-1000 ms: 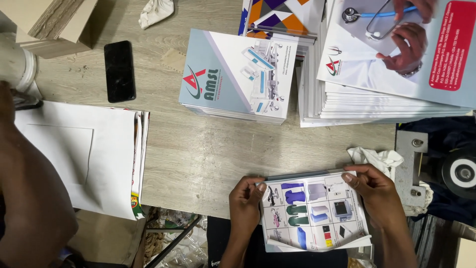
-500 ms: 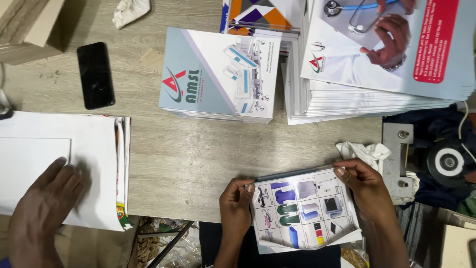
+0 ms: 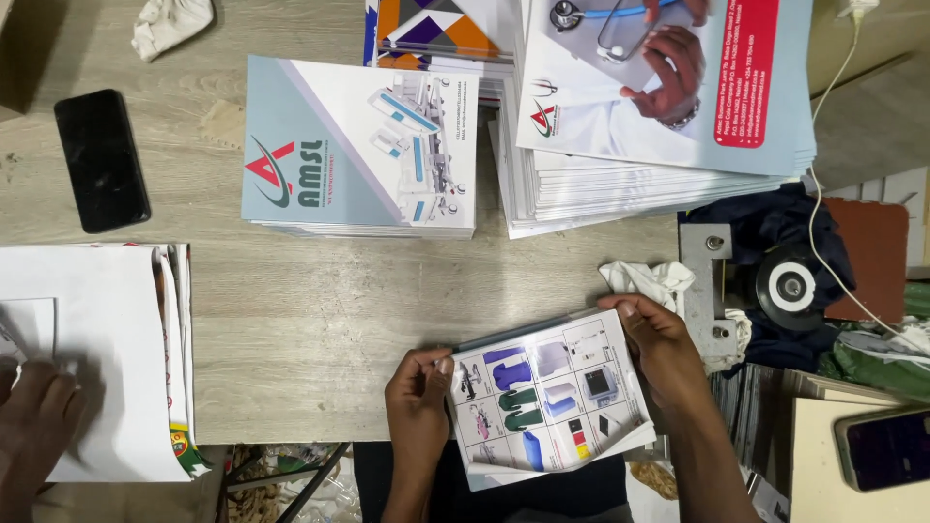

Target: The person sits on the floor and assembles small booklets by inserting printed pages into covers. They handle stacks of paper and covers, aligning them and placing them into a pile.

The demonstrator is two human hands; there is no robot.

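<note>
Two hands hold one printed leaflet [image 3: 547, 402] at the near edge of the wooden table [image 3: 320, 320]. Left hand [image 3: 418, 392] pinches the leaflet's left edge, thumb on top, fingers curled under. Right hand [image 3: 662, 341] grips the upper right corner, fingers wrapped over the top edge. Leaflet is tilted, top edge rising to the right, part over the table edge and part over the person's lap; its face shows a grid of small product photos in blue, green and grey.

Just beside the right hand: crumpled white cloth [image 3: 651, 281], touching a grey metal bracket [image 3: 707, 291] with a black round knob [image 3: 791, 288] to its right. Dark blue fabric [image 3: 765, 218] lies under and behind the bracket.

Beyond the hands: stack of light-blue brochures [image 3: 360, 145] at centre, tall stack of white booklets [image 3: 659, 126] with a stethoscope photo and a red band to its right, orange and purple patterned sheets [image 3: 426, 29] behind. Black phone [image 3: 101, 160] face down at left, well apart. Another crumpled cloth [image 3: 171, 24] at top left.

Far left: pile of white sheets [image 3: 107, 349], with another person's hand [image 3: 39, 426] resting flat on it at the bottom left corner. Second phone [image 3: 886, 447] at bottom right, screen lit.
</note>
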